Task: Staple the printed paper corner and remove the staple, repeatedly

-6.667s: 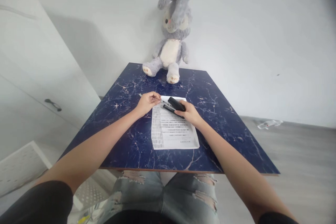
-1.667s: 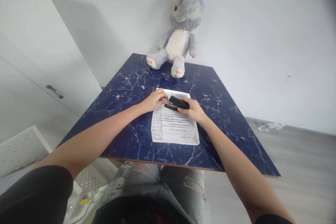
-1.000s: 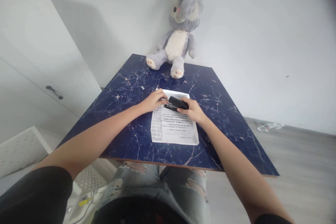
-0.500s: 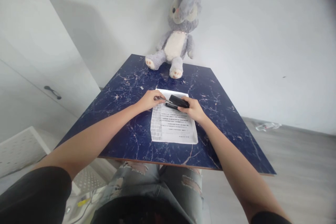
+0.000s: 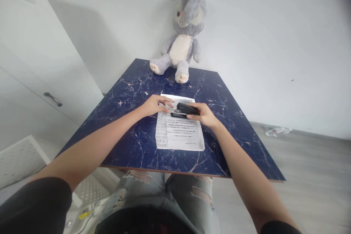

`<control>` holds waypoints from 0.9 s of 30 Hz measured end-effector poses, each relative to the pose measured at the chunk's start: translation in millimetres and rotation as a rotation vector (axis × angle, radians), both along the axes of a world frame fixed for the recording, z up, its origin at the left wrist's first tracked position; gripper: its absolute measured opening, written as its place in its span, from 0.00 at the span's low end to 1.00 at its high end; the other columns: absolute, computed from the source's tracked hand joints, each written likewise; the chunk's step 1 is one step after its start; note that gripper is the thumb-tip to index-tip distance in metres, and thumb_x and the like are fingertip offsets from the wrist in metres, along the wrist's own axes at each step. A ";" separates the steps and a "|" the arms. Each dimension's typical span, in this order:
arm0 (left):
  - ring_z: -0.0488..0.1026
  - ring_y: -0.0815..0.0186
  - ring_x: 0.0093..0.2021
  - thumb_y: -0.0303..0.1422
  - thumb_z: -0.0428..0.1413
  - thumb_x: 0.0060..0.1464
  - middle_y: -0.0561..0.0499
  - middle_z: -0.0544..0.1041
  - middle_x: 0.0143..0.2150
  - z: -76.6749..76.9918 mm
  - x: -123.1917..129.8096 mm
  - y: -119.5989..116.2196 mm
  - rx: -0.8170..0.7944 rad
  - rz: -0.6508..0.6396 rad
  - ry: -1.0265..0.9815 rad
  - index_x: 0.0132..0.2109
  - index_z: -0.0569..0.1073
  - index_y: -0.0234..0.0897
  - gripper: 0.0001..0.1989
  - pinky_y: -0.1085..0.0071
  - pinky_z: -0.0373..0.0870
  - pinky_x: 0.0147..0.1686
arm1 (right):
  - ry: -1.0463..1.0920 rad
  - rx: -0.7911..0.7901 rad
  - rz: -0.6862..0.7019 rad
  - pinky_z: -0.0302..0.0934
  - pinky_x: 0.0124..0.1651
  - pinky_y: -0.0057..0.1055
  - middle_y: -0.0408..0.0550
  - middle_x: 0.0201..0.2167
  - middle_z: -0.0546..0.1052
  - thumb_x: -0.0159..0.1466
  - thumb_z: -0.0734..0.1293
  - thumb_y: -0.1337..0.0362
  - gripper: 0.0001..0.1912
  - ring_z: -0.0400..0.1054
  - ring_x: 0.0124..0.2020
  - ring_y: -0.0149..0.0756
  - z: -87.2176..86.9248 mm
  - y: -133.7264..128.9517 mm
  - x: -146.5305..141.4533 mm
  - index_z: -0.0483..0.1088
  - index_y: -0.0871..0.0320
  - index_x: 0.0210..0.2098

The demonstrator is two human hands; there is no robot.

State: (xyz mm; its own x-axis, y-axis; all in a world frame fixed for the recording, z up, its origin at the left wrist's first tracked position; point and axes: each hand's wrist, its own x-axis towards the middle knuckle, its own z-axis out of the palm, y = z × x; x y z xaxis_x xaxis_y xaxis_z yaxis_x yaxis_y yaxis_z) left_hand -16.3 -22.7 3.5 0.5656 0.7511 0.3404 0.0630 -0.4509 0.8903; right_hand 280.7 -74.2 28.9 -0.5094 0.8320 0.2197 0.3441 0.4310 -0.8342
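Observation:
A black stapler (image 5: 186, 108) is over the printed papers (image 5: 181, 137), its top arm raised and a metal rail showing between top and base. My right hand (image 5: 205, 114) is closed around its rear end, thumb on the near side and fingers on the far side. At the stapler's front end is my left hand (image 5: 156, 105), with fingers stretched out and apart. Its thumb is at the tip of the metal rail, and whether it presses on it I cannot tell.
A grey plush rabbit (image 5: 181, 49) sits at the back of the blue marbled table (image 5: 153, 135). A small pale scrap (image 5: 146, 93) lies left of the papers. On the floor at right is a clear plastic item (image 5: 278, 131). A white cabinet (image 5: 35, 62) stands at left.
My left fingers have spread from a pinch at the stapler's front, and the thumb now sits lower by the rail. More of the metal rail shows. My right hand keeps its grip.

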 end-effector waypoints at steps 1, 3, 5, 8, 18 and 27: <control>0.81 0.57 0.44 0.38 0.74 0.43 0.43 0.84 0.44 0.0 1.5 -1.5 0.025 -0.017 0.005 0.54 0.82 0.37 0.29 0.60 0.75 0.48 | -0.010 0.007 0.028 0.61 0.39 0.33 0.46 0.36 0.77 0.60 0.75 0.54 0.20 0.69 0.35 0.38 -0.6 -1.6 -3.5 0.77 0.60 0.45; 0.79 0.59 0.45 0.37 0.75 0.42 0.45 0.83 0.45 0.5 3.7 -4.2 0.079 -0.041 0.016 0.54 0.82 0.39 0.29 0.62 0.73 0.48 | -0.027 0.035 0.056 0.61 0.40 0.33 0.45 0.36 0.77 0.61 0.74 0.53 0.19 0.68 0.35 0.38 -3.2 -4.3 -11.3 0.76 0.60 0.46; 0.78 0.60 0.45 0.36 0.75 0.43 0.46 0.82 0.45 2.0 4.2 -6.0 0.115 -0.051 0.035 0.52 0.81 0.40 0.28 0.63 0.70 0.48 | -0.037 0.067 0.053 0.61 0.41 0.33 0.45 0.35 0.76 0.62 0.73 0.51 0.19 0.67 0.35 0.38 -6.9 -5.9 -18.3 0.75 0.59 0.45; 0.76 0.61 0.45 0.35 0.74 0.42 0.48 0.81 0.45 6.1 2.9 -7.7 0.139 -0.060 0.081 0.49 0.81 0.40 0.24 0.65 0.68 0.46 | -0.045 0.090 0.055 0.60 0.40 0.33 0.44 0.35 0.75 0.63 0.72 0.51 0.18 0.67 0.35 0.38 -12.5 -7.2 -24.6 0.74 0.58 0.45; 0.68 0.67 0.33 0.40 0.77 0.34 0.52 0.76 0.32 7.8 -9.3 3.6 0.084 -0.019 0.131 0.36 0.80 0.35 0.23 0.70 0.63 0.35 | -0.110 0.098 0.024 0.60 0.36 0.31 0.44 0.34 0.75 0.64 0.72 0.49 0.20 0.66 0.32 0.35 -15.3 -11.4 -38.5 0.73 0.58 0.45; 0.74 0.66 0.33 0.45 0.72 0.46 0.46 0.80 0.36 1.6 -13.8 9.1 -0.037 -0.078 0.071 0.45 0.80 0.34 0.24 0.69 0.70 0.36 | -0.321 0.153 0.161 0.62 0.39 0.33 0.44 0.34 0.78 0.61 0.71 0.62 0.12 0.70 0.33 0.38 3.9 -10.4 -27.8 0.73 0.56 0.44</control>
